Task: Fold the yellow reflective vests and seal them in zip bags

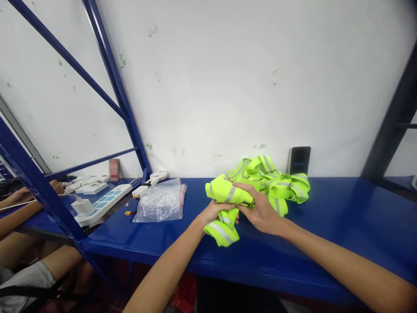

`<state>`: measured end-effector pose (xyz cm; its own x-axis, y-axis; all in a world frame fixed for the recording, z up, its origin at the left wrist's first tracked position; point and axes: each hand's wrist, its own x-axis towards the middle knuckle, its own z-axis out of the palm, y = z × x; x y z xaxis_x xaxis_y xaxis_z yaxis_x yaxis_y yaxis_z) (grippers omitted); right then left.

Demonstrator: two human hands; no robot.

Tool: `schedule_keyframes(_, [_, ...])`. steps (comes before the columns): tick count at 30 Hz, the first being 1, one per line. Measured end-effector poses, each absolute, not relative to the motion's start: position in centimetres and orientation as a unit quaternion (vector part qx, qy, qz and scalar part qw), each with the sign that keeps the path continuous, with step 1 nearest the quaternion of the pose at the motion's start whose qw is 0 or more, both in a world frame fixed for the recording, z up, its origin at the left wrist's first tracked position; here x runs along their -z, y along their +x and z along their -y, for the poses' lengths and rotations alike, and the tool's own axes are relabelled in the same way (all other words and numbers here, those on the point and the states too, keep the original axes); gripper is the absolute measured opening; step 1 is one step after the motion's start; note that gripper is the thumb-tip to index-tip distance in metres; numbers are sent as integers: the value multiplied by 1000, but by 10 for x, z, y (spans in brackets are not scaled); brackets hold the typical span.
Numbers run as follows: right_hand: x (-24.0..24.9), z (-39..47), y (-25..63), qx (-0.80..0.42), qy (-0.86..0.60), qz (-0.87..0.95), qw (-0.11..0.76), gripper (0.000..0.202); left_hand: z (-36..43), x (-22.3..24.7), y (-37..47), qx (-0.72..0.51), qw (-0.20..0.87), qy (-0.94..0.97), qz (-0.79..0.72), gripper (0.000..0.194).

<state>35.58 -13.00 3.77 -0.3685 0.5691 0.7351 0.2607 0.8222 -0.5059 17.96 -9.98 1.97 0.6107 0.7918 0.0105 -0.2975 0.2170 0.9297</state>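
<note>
A bundle of neon yellow-green strap with silver reflective stripes (224,190) is held up over the blue table's front part. My left hand (215,211) grips it from below, its fingers partly hidden by the fabric. Closed on the bundle's right side is my right hand (260,211), thumb and fingers around the folds. One loop of strap hangs beneath my hands. Behind them, a looser pile of the same strap (283,184) lies on the table.
A dark phone (299,161) leans upright against the wall. Left of my hands are a clear plastic bag (159,202), a small white fan (158,175) and a white power strip (109,204). Beyond the blue frame post (42,191), another person's hand (57,187) shows.
</note>
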Motion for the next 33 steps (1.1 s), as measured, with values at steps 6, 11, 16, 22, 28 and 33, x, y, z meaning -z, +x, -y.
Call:
schedule_keyframes(6, [-25,113,364,37,-146,863,482,72,97,-15,174,-295,765,523,-232,35])
schedule_keyframes(11, [-29,109,376,124,-128,882,437,70,99,-16,165,-271,773,533,-211,50])
schedule_keyframes(16, [-37,107,393,169,-131,897,386,55,113,-21,150,-202,777,564,-192,77])
schedule_keyframes(22, [-37,113,403,164,-157,919,324,41,150,-21,142,-324,714,546,-296,78])
schedule_keyframes(28, [-13,132,385,130,-186,944,238,49,174,-20,129,-338,704,485,-393,82])
schedule_keyframes(33, [-15,148,376,-43,-215,953,208,58,180,-35,115,-267,515,674,-457,66])
